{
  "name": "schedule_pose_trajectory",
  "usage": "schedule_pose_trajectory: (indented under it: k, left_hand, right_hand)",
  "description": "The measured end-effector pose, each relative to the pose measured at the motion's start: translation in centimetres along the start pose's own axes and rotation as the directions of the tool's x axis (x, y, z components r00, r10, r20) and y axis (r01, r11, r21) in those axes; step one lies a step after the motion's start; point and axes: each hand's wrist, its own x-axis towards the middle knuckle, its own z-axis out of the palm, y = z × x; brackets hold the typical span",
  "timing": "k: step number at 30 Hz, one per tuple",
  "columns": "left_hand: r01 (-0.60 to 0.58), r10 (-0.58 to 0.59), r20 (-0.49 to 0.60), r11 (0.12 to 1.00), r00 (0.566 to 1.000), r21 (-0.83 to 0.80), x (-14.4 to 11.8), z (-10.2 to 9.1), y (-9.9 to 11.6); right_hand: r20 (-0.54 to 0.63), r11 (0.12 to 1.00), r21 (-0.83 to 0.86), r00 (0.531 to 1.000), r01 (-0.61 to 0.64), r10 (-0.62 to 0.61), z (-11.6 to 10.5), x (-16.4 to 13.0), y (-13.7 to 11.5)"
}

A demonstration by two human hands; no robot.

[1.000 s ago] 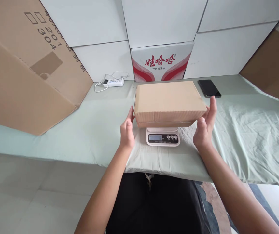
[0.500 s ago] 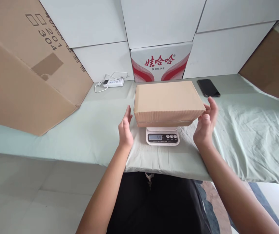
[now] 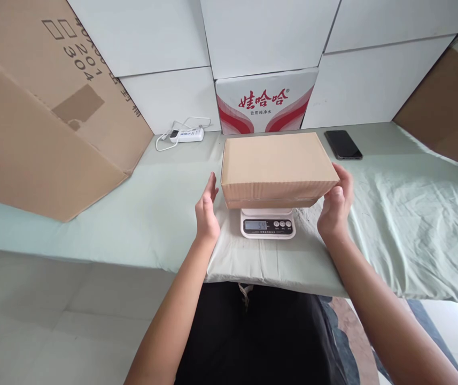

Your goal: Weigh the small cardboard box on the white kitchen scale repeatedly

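Note:
A closed brown cardboard box point(image 3: 279, 160) rests on a small white digital kitchen scale point(image 3: 268, 229), overhanging its platform. The scale's display is lit and seems to read 54; its front panel with buttons shows below the box. My left hand point(image 3: 207, 211) stands open at the box's left side, palm inward, with a narrow gap between. At the right front corner is my right hand point(image 3: 336, 203), thumb apart from the fingers. Its fingertips are partly hidden behind the box's right edge and appear to touch it; it is not gripping the box.
A black phone point(image 3: 343, 145) lies at the back right. A white device with a cable point(image 3: 187, 135) lies at the back left. White boxes point(image 3: 164, 99) and a red-and-white printed carton point(image 3: 266, 104) form the back wall. Large cardboard panels point(image 3: 52, 144) flank the cloth-covered table point(image 3: 132, 235).
My right hand's raised fingers have lowered and moved in against the right edge of the box. The left hand, box and scale look unmoved, apart from a slight shift of the view.

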Motion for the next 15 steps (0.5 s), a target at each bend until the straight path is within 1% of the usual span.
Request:
schedule_pose_trajectory:
  k: [8,15]
  left_hand:
    - [-0.015,0.015,0.017,1.0,1.0,0.013,0.07,-0.03,-0.11]
    - [-0.009,0.009,0.03,1.0,1.0,0.007,0.02,0.08,0.09]
  right_hand:
    - [0.021,1.0,0.027,1.0,0.014,-0.014,0.17,0.01,-0.33]
    - [0.024,0.999,0.009,0.999,0.045,-0.045,0.19,0.08,-0.31]
